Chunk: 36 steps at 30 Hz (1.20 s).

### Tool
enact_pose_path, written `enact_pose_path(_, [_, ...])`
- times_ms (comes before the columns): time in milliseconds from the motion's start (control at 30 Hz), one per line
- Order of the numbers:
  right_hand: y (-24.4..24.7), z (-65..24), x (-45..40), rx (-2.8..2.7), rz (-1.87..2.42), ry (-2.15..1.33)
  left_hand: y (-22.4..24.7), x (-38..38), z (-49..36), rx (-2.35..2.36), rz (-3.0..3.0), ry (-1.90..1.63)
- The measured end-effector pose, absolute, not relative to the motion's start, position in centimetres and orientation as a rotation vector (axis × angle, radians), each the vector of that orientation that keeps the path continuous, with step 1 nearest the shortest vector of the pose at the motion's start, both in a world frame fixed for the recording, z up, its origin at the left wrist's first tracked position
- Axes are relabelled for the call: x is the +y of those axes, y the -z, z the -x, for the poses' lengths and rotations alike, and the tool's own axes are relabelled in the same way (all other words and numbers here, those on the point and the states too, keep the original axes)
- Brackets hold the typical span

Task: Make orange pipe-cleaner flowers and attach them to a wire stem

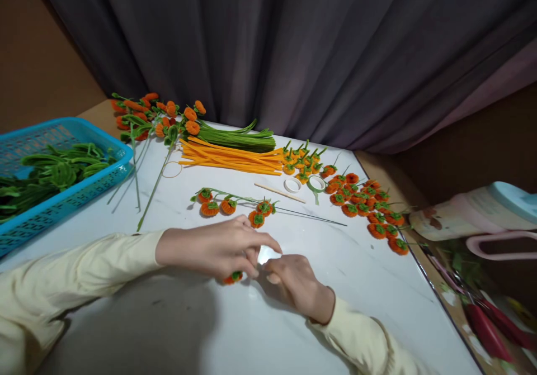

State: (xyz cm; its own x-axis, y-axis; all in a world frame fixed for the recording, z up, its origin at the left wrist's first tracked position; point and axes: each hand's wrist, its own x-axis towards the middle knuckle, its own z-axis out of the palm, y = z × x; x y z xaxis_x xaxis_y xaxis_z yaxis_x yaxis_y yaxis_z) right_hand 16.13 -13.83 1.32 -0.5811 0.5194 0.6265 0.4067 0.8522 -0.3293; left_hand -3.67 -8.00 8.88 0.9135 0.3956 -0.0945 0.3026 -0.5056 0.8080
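Observation:
Palm down over the white tabletop, my left hand (222, 246) has its index finger stretched out and its thumb and other fingers bent together. Below it a small orange fuzzy persimmon with a green top (233, 278) shows in part; I cannot tell whether it is held or lies on the table. My right hand (297, 285) is closed in a pinch close to the left fingertips, what it grips too small to make out. Just beyond my hands lies a green-wrapped branch (247, 198) bearing several orange persimmons (210, 209) and a long bare wire end.
A blue basket (67, 207) of green fuzzy leaves stands left. Orange (230, 156) and green (235, 137) pipe cleaners lie at the back. Rolls of tape (316, 184), a wooden stick (280, 193) and more persimmons (358, 198) lie right, near a tumbler (474, 213) and red-handled pliers (486, 330).

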Motion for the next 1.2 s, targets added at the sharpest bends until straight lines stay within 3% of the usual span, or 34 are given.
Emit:
enact_pose_path(233, [-1.4,-16.1,-13.6,-2.1,0.865,-0.271,-9.5,-2.2,5.1,1.024,-1.906,-0.858])
enact_pose_path(533, [-1.3,-16.2,-13.5,-2.114,0.932,-0.331,-6.0,-1.4,5.2,1.174,-2.463,-0.291])
enact_pose_path(667, [-1.5,-16.1,-13.2,-2.141,0.942,-0.336,-5.9,-1.7,5.2,1.096,-2.583,-0.271])
enact_pose_path(867, [-2.0,-15.6,-12.1,-2.245,1.285,-0.11,-6.1,-2.1,4.5,0.997,-2.504,-0.173])
enact_pose_path(1200, [-2.3,-14.3,-9.8,-2.221,1.535,-0.437,-5.1,-2.7,4.3,0.923,-2.206,-0.311])
